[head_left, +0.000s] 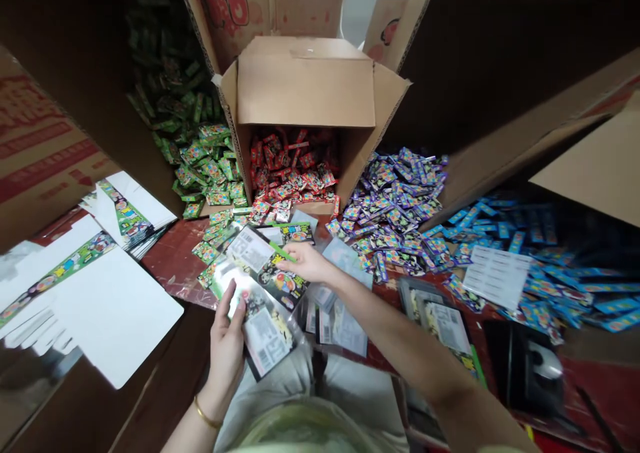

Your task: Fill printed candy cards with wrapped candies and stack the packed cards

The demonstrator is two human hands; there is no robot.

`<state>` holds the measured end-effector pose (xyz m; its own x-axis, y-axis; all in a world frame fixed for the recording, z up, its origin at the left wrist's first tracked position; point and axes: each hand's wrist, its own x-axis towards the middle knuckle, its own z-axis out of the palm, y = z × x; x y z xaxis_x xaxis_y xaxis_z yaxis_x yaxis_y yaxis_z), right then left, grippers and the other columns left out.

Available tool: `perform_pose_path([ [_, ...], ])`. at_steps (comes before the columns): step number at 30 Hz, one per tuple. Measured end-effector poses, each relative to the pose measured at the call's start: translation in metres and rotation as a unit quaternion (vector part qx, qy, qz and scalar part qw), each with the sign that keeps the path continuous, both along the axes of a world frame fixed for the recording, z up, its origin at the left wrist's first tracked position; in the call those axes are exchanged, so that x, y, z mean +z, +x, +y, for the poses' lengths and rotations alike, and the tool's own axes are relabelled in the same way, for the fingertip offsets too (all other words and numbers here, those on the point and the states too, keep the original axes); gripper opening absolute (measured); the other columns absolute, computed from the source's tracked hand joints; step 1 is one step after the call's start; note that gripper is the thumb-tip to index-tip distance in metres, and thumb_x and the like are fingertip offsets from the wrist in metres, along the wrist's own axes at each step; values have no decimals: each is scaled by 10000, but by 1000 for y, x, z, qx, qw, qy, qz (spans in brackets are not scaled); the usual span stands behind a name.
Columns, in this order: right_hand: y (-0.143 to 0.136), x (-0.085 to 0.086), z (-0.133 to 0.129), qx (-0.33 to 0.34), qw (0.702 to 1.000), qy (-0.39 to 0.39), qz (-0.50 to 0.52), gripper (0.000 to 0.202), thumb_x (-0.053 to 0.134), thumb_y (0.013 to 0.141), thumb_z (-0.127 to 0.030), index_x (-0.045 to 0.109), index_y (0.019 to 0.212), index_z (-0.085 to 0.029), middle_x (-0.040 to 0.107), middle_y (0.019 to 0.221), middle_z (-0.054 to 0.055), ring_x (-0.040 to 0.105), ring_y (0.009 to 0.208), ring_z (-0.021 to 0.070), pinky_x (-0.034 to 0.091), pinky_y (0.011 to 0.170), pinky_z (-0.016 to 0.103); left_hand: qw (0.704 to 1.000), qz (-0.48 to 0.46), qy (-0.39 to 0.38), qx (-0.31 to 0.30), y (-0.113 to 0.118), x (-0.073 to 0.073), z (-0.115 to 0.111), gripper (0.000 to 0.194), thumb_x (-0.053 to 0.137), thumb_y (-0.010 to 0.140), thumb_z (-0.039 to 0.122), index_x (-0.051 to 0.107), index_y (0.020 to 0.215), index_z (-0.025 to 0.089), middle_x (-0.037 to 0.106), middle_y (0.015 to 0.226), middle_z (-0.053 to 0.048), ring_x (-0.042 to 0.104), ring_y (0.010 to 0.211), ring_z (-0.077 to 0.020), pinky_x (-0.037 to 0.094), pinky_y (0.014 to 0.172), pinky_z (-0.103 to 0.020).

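My left hand (229,333), with a gold bangle at the wrist, holds a shiny clear plastic pouch (267,336) with a printed card inside, low over the lap. My right hand (303,263) pinches the edge of another printed black and green packet (250,249), just above and touching the first. Under and beside them are more clear pouches (343,326) on the dark red table. Small green packets (205,253) lie beyond my left hand. Red packets (295,166) fill the middle carton (305,89), and purple packets (400,199) spread to its right.
White cards (120,313) are stacked on the left. Blue packets (580,279) with a label sheet (497,276) lie at the right, near more pouches (445,323) and a black object (525,366). Large open cartons enclose the back and sides.
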<state>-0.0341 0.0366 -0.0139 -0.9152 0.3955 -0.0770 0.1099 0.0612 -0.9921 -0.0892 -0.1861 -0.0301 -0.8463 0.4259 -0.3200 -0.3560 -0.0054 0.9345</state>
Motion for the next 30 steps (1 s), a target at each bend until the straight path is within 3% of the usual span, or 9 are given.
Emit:
perform_pose_path([
  [6, 19, 5, -7, -12, 999, -33, -19, 372, 737, 631, -487, 566, 729, -170, 621, 702, -8, 576, 658, 150, 442, 632, 266, 1000, 15, 4, 26, -18, 4, 4, 462, 697, 767, 416, 661, 1194, 244, 599, 1338, -43, 479, 1305, -249, 382, 1078, -321],
  [10, 32, 40, 7, 123, 988, 76, -54, 207, 672, 708, -390, 650, 747, -188, 642, 686, -9, 582, 636, 155, 429, 619, 265, 999, 45, 8, 13, -31, 10, 3, 551, 531, 823, 616, 703, 1131, 192, 653, 1261, -65, 488, 1293, -264, 303, 1130, -355],
  [13, 34, 68, -4, 266, 924, 240, -136, 37, 727, 649, -236, 696, 660, -220, 594, 541, -36, 520, 508, 135, 367, 549, 260, 991, -43, 50, -113, -34, 19, 0, 852, 365, 751, 814, 728, 1067, 111, 708, 1122, -146, 553, 1207, -337, 391, 1060, -442],
  [16, 15, 78, -27, 307, 853, 394, -150, 166, 814, 526, -177, 651, 530, -208, 555, 494, -30, 506, 505, 135, 363, 576, 276, 958, -48, 36, -279, -24, 24, 0, 701, 663, 640, 706, 744, 1017, 120, 725, 1057, -149, 613, 1101, -351, 456, 984, -433],
  [19, -20, 65, -25, 259, 855, 445, -71, 216, 812, 603, -279, 702, 778, -216, 678, 821, 29, 613, 820, 202, 415, 792, 324, 946, -9, -1, -325, -8, 23, 0, 512, 835, 607, 378, 720, 1057, 162, 729, 1048, -97, 655, 996, -286, 475, 945, -364],
  [21, -42, 47, -3, 138, 873, 459, -85, 468, 800, 646, -294, 648, 1083, -217, 628, 1142, 92, 547, 1102, 259, 386, 931, 383, 958, -18, 0, -285, -2, 19, -4, 545, 821, 636, 311, 669, 1141, 173, 710, 1101, -90, 655, 999, -255, 480, 935, -334],
  [25, -68, 10, 50, 80, 848, 465, -241, 1054, 914, 422, -273, 436, 1354, -161, 444, 1368, 212, 376, 1289, 382, 325, 1012, 519, 976, -19, 14, -219, -6, 8, -17, 797, 810, 645, 244, 481, 1371, 239, 524, 1403, -110, 547, 1223, -259, 428, 1026, -331],
  [27, -75, -2, 64, 87, 843, 472, -242, 1032, 932, 361, -299, 500, 1284, -137, 474, 1329, 215, 399, 1259, 388, 326, 1009, 518, 977, 2, 7, -215, -10, 5, -22, 779, 804, 646, 230, 500, 1363, 243, 501, 1427, -109, 480, 1297, -269, 374, 1079, -354],
  [30, -79, -7, 72, 34, 860, 469, -197, 675, 919, 426, -263, 640, 1027, -133, 587, 1172, 166, 482, 1165, 347, 351, 979, 459, 972, 10, -33, -231, -11, 4, -22, 557, 799, 651, 245, 663, 1191, 222, 623, 1297, -92, 487, 1293, -262, 346, 1095, -346],
])
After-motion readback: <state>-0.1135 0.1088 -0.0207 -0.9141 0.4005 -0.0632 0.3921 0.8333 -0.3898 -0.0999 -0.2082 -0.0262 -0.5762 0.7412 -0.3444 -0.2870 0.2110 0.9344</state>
